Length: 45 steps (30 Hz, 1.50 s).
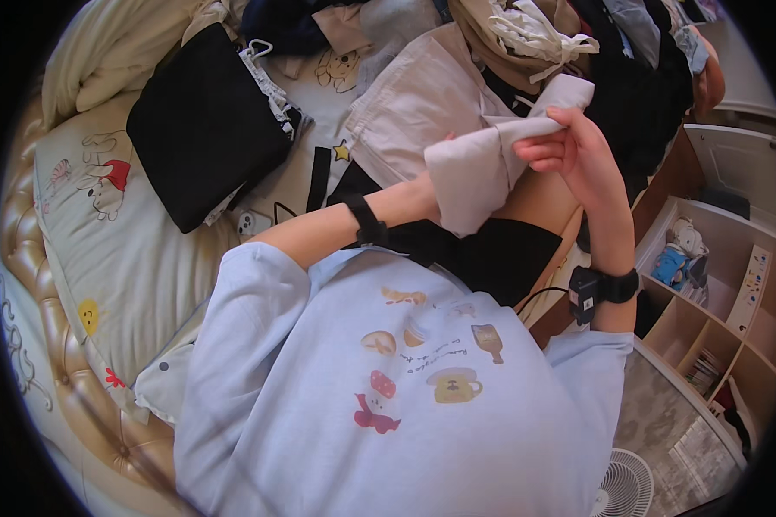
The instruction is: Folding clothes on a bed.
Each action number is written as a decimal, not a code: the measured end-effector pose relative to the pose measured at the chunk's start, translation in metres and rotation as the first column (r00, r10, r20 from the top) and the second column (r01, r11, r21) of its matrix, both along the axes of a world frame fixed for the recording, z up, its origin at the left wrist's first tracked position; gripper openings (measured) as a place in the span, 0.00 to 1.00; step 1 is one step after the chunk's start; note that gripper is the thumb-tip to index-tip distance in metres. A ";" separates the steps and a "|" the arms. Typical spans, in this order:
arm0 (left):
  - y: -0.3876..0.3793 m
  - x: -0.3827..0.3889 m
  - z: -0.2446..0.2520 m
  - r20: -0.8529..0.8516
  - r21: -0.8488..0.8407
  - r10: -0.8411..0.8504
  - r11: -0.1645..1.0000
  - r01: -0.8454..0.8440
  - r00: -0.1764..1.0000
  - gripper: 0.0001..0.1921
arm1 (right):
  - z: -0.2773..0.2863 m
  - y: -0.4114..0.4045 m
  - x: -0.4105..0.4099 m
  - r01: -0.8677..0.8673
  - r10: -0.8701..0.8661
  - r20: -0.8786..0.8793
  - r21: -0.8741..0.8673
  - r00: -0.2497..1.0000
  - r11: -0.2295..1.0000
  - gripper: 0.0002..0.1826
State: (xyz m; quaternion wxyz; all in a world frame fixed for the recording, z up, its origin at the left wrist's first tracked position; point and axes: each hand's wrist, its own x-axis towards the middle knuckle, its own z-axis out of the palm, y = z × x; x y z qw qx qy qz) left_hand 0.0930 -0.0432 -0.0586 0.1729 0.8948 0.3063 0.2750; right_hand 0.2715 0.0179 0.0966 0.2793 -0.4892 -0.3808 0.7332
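Observation:
A pale pinkish-beige cloth garment (pixel 420 106) lies spread over the bed before me, its near part lifted and rolled into a band. My right hand (pixel 572 145) pinches this raised part between thumb and fingers, near its right end. My left hand (pixel 425 192) is mostly hidden behind the turned-up cloth at the garment's left end; only the wrist side and a fingertip show, so its grip is unclear. Left of the garment, a folded black garment (pixel 207 129) with a patterned inner edge and a white drawstring rests on the bedding.
A pillow with cartoon prints (pixel 136 213) lies at left against a tufted headboard (pixel 45 271). Heaped clothes (pixel 530 39) fill the far side. A phone (pixel 253 223) lies near my left forearm. At right stand an open compartment drawer (pixel 698 310) and a white fan (pixel 626 485).

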 end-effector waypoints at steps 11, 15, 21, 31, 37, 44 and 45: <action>-0.033 -0.029 0.000 0.009 -0.285 -0.212 0.936 0.206 0.977 0.18 | -0.032 0.016 -0.041 -0.012 0.010 -0.017 -0.075 1.000 0.997 0.20; -0.026 -0.056 0.036 -0.366 -0.508 -0.446 0.831 0.227 0.817 0.16 | -0.058 0.037 -0.061 -0.011 0.008 -0.106 -0.029 0.994 1.000 0.19; 0.008 -0.109 0.099 -0.031 -0.852 0.227 0.503 -0.144 0.973 0.18 | -0.095 0.054 -0.077 -0.116 0.114 -0.030 -0.064 0.993 0.991 0.20; 0.055 -0.115 0.058 -0.150 -0.472 0.418 0.766 -0.437 0.896 0.19 | -0.128 0.064 -0.041 -0.034 -0.022 0.228 0.240 0.973 0.970 0.21; 0.044 -0.118 0.068 -0.066 -0.678 0.418 0.647 -0.348 0.906 0.15 | -0.149 0.078 -0.033 0.073 -0.256 0.368 0.444 0.894 0.893 0.29; 0.031 -0.128 0.078 0.069 -0.712 0.460 0.645 -0.279 0.885 0.09 | -0.140 0.078 -0.037 -0.018 -0.094 0.315 0.335 0.944 0.942 0.25; 0.029 -0.127 0.079 -0.006 -0.608 0.424 0.718 -0.340 0.906 0.08 | -0.141 0.078 -0.038 -0.003 -0.108 0.326 0.324 0.939 0.946 0.25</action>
